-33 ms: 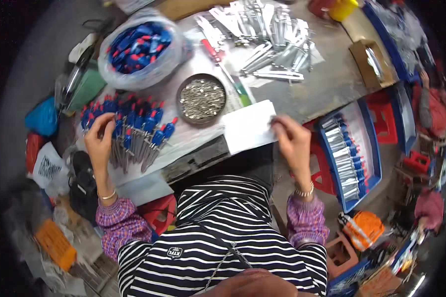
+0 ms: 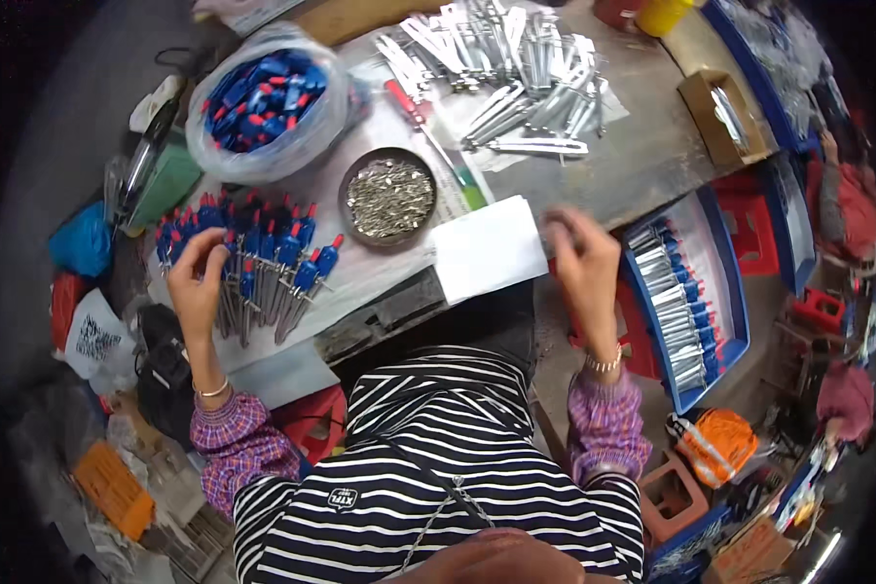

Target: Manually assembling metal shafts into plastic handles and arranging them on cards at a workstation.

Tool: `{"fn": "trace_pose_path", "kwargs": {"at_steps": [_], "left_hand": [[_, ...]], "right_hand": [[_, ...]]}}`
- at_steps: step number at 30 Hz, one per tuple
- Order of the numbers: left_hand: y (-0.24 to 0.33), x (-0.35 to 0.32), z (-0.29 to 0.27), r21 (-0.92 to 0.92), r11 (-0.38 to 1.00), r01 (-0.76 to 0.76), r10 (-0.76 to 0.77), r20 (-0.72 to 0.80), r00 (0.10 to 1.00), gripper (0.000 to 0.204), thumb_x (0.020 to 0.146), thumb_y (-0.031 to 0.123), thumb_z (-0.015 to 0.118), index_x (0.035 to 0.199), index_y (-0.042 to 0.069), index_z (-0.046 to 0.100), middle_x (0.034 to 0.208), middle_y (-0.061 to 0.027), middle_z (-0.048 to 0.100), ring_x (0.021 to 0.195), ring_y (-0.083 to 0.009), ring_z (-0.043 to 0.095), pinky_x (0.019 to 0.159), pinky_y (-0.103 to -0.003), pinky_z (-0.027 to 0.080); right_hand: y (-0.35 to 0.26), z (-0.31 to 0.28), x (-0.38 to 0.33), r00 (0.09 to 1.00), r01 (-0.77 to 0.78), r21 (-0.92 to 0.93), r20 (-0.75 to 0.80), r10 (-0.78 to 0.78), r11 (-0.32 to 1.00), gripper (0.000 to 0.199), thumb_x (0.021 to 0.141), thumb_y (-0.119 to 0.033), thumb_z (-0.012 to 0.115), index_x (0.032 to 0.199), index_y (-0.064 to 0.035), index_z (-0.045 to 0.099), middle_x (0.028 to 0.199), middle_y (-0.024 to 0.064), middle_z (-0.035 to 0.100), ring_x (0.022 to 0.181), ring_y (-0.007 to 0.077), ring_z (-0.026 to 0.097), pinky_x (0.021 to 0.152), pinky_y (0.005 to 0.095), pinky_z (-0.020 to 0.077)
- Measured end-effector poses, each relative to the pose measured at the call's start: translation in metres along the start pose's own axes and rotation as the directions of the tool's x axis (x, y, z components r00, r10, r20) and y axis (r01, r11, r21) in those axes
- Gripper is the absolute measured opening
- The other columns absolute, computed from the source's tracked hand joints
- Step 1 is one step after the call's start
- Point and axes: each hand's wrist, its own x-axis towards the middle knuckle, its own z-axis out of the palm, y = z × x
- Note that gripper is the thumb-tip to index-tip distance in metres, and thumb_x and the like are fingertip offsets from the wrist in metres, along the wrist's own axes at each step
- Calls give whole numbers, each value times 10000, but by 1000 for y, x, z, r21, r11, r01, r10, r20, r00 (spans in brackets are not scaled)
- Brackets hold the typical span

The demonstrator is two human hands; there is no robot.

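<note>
Down at the near edge of the cluttered workbench (image 2: 642, 165), the left hand (image 2: 197, 282) rests among a spread of blue-and-red-handled tools (image 2: 263, 258) lying in rows on pale paper, its fingers curled onto one of them at the left end of the spread — a light grasp, thumb and fingertips closed around a handle. The right hand (image 2: 582, 261) is over at the bench's right side, fingers pinched together at the right edge of a white sheet (image 2: 487, 248) that lies flat just in front of the person; it is blurred, and whether it pinches the sheet itself or some small part I cannot tell. Between the two hands, a little farther back, sits a round dark bowl (image 2: 390, 196) full of small silvery metal pieces. Behind the tool spread stands a clear plastic bag (image 2: 263, 102) packed with blue and red handles, and across the far middle of the bench lies a heap of bare metal blades (image 2: 516, 68). To the right, below bench level, a blue tray (image 2: 725, 292) holds finished tools laid side by side — metal ends one way, blue-and-red handles the other. The person wears a striped top with chequered sleeves.
</note>
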Motion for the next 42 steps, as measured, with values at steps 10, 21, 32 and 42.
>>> {"fn": "trace_pose_path", "kwargs": {"at_steps": [10,21,32,42], "left_hand": [[47,-9,39,89,989,-116,92,236,967,167,790,-9,587,944,3,652,795,-12,636,706,-57,566,642,-196,438],[80,-8,82,-69,975,-209,220,369,903,169,753,-17,602,913,-7,653,798,-88,656,682,-144,609,644,-247,469],[135,-28,149,-460,739,-492,632,219,744,276,756,144,655,1002,25,613,923,-119,622,869,-293,602,772,-374,477],[123,-58,150,-334,873,-357,488,554,675,203,766,170,639,907,24,636,690,-106,627,598,-291,596,573,-375,471]], "right_hand": [[49,-8,70,936,268,-516,-62,-347,814,317,743,-11,578,1060,-14,565,1064,152,571,937,344,553,803,390,454],[45,-27,39,882,401,-467,-36,-470,788,220,731,41,576,944,-11,600,893,149,612,793,336,596,694,369,485],[-42,-40,-32,952,306,-101,10,-307,947,143,777,86,556,882,24,629,699,96,564,577,160,540,511,248,401],[-34,1,-59,974,52,118,215,-76,992,90,813,43,562,874,43,628,669,39,556,533,86,536,469,203,385]]}}
